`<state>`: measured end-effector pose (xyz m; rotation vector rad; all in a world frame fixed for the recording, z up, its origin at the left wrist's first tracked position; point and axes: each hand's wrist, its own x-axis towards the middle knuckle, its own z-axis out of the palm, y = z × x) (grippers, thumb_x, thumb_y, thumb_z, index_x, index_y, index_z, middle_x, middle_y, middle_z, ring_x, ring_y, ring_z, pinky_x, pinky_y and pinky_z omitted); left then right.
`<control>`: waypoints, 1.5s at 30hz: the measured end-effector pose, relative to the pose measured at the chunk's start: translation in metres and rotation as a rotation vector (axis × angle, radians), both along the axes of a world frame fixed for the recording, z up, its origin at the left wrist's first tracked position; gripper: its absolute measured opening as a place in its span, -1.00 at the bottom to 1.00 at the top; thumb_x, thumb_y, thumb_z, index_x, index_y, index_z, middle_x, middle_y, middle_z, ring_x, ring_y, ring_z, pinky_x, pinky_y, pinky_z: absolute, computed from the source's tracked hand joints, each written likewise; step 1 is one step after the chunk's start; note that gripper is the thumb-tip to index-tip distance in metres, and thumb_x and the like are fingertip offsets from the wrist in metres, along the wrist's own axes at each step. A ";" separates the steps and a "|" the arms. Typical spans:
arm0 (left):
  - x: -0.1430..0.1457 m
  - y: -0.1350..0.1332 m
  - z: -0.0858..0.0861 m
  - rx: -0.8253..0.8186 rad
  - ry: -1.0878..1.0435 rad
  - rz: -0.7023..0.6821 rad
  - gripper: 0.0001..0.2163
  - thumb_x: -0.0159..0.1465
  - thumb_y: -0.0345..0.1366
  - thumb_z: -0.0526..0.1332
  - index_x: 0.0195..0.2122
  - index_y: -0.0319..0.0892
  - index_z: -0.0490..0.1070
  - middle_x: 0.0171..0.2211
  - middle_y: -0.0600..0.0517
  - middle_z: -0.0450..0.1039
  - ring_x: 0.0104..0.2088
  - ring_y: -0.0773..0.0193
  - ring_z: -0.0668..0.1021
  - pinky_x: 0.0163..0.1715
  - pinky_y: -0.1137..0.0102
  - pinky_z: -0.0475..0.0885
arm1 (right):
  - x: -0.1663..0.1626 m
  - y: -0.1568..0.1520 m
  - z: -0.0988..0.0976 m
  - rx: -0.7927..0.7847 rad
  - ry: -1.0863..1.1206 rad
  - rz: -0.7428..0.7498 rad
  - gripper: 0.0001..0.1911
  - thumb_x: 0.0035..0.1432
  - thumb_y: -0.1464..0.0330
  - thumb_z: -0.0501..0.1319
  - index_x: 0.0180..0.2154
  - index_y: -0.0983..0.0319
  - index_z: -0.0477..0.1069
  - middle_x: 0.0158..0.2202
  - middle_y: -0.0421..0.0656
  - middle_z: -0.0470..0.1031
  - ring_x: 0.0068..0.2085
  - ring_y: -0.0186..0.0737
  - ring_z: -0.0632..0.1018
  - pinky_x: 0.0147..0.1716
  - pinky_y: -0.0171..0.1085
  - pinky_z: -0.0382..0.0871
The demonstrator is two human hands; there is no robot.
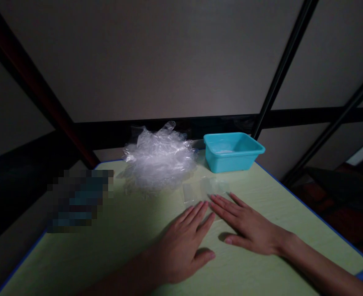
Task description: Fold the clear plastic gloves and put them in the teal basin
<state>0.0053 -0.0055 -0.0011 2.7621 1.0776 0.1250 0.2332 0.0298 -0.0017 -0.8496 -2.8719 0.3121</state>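
A thin, clear plastic piece (204, 189) lies flat on the pale green table (132, 255); its exact shape is hard to make out. My left hand (184, 242) is palm down with fingers stretched out, its fingertips at the near edge of the plastic. My right hand (249, 228) also lies flat, fingers extended and thumb apart, with its fingertips over the plastic's near right part. The two hands' fingertips almost meet. Just beyond them rises a loose heap of crinkled clear plastic (159, 160), with finger-like tips sticking out in places.
At the back right of the table stands a turquoise plastic basin (230, 160) with something pale and clear inside. A pixelated, dark object (81, 201) is at the left edge. Behind the table is a panelled wall (169, 61) with dark bands.
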 end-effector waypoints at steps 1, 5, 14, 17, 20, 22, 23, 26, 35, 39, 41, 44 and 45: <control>0.000 0.000 0.000 0.002 0.001 -0.002 -0.41 0.23 -0.09 0.04 0.22 -0.19 -0.14 0.25 -0.10 -0.26 0.22 0.12 -0.16 0.16 0.22 -0.09 | 0.001 0.001 0.000 0.009 0.025 -0.007 -0.28 0.18 0.11 -0.04 0.23 0.24 -0.31 0.25 -0.03 -0.21 0.23 -0.08 -0.07 0.16 0.06 -0.28; -0.001 0.001 -0.001 0.008 0.010 0.001 -0.40 0.22 -0.09 0.05 0.22 -0.17 -0.14 0.25 -0.09 -0.30 0.22 0.10 -0.15 0.16 0.21 -0.09 | 0.009 0.008 -0.002 0.080 0.191 -0.141 -0.43 0.24 0.24 -0.07 0.22 0.19 -0.20 0.22 -0.07 -0.02 0.21 -0.13 0.05 0.16 0.06 -0.23; -0.007 0.003 0.008 -0.012 -0.006 -0.050 -0.38 0.19 -0.03 0.07 0.20 -0.16 -0.08 0.25 -0.13 -0.24 0.22 0.11 -0.08 0.14 0.21 -0.01 | 0.017 0.018 -0.005 0.099 0.338 -0.316 -0.57 0.25 0.27 -0.10 0.15 0.16 -0.01 0.09 -0.06 0.26 0.11 -0.12 0.26 0.14 0.09 -0.12; -0.012 0.007 0.014 -0.015 -0.010 -0.085 -0.42 0.19 -0.01 0.06 0.18 -0.16 0.00 0.24 -0.14 -0.18 0.21 0.10 -0.05 0.13 0.21 0.01 | 0.017 0.018 -0.003 0.096 0.334 -0.330 -0.58 0.25 0.28 -0.09 0.13 0.17 0.01 0.08 -0.06 0.27 0.10 -0.13 0.27 0.13 0.09 -0.11; -0.014 0.010 0.019 0.008 -0.025 -0.104 -0.47 0.18 -0.01 0.09 0.12 -0.16 0.12 0.23 -0.13 -0.12 0.21 0.09 -0.01 0.13 0.19 0.01 | 0.018 0.019 -0.002 0.104 0.342 -0.314 -0.62 0.25 0.30 -0.08 0.09 0.20 0.09 0.04 -0.05 0.30 0.07 -0.14 0.30 0.12 0.08 -0.08; -0.014 0.012 0.020 0.039 -0.041 -0.105 -0.50 0.17 -0.04 0.11 0.08 -0.17 0.17 0.22 -0.14 -0.07 0.20 0.08 0.03 0.13 0.19 0.02 | 0.019 0.019 -0.001 0.115 0.340 -0.264 -0.69 0.23 0.33 -0.04 0.00 0.22 0.21 -0.02 -0.05 0.35 0.02 -0.14 0.35 0.12 0.07 -0.07; -0.014 0.012 0.020 0.058 -0.051 -0.101 -0.51 0.17 -0.06 0.12 0.07 -0.18 0.18 0.21 -0.14 -0.04 0.19 0.08 0.06 0.12 0.19 0.04 | 0.020 0.020 0.000 0.120 0.336 -0.231 -0.73 0.21 0.35 -0.03 -0.07 0.23 0.28 -0.07 -0.05 0.38 -0.01 -0.15 0.37 0.12 0.07 -0.07; -0.011 0.011 0.017 0.140 -0.095 -0.044 -0.60 0.19 -0.19 0.12 0.03 -0.22 0.21 0.12 -0.14 0.15 0.10 0.09 0.23 0.07 0.20 0.15 | 0.022 0.020 0.003 0.117 0.331 -0.138 -0.80 0.13 0.43 0.02 -0.25 0.24 0.38 -0.16 -0.07 0.39 -0.07 -0.16 0.40 0.10 0.09 -0.06; -0.010 0.017 0.004 0.328 -0.171 0.138 -0.80 0.20 -0.43 0.00 -0.18 -0.24 0.33 -0.26 -0.08 0.44 -0.25 0.15 0.48 -0.20 0.24 0.38 | 0.021 0.015 0.006 -0.018 0.380 0.031 -0.69 -0.02 0.57 0.03 -0.34 0.19 0.47 -0.11 -0.13 0.36 -0.06 -0.14 0.37 0.00 0.00 0.14; -0.010 0.019 0.002 0.335 -0.172 0.152 -0.79 0.19 -0.42 0.02 -0.16 -0.23 0.32 -0.24 -0.07 0.44 -0.22 0.16 0.48 -0.14 0.23 0.35 | 0.019 0.011 0.011 -0.081 0.364 0.088 -0.68 -0.02 0.59 0.02 -0.37 0.19 0.48 -0.11 -0.12 0.37 -0.05 -0.13 0.36 -0.07 -0.03 0.21; -0.009 0.019 0.002 0.325 -0.170 0.165 -0.76 0.18 -0.42 0.02 -0.12 -0.24 0.30 -0.19 -0.08 0.44 -0.18 0.15 0.46 -0.06 0.21 0.31 | 0.016 0.009 0.014 -0.109 0.353 0.121 -0.69 -0.02 0.58 0.02 -0.36 0.20 0.48 -0.12 -0.10 0.37 -0.05 -0.13 0.36 -0.06 -0.03 0.20; -0.007 0.019 0.001 0.285 -0.162 0.193 -0.70 0.19 -0.39 0.03 -0.04 -0.27 0.25 -0.10 -0.10 0.40 -0.08 0.15 0.42 0.04 0.20 0.21 | 0.006 0.002 0.017 -0.139 0.333 0.182 -0.69 -0.03 0.58 0.03 -0.31 0.23 0.47 -0.14 -0.08 0.38 -0.05 -0.14 0.35 -0.04 -0.04 0.19; -0.007 0.018 0.000 0.274 -0.153 0.206 -0.68 0.19 -0.37 0.03 -0.01 -0.29 0.23 -0.06 -0.12 0.37 -0.04 0.14 0.39 0.06 0.19 0.18 | 0.002 0.000 0.017 -0.140 0.324 0.211 -0.68 -0.04 0.57 0.03 -0.28 0.23 0.46 -0.14 -0.08 0.38 -0.05 -0.15 0.35 -0.04 -0.05 0.18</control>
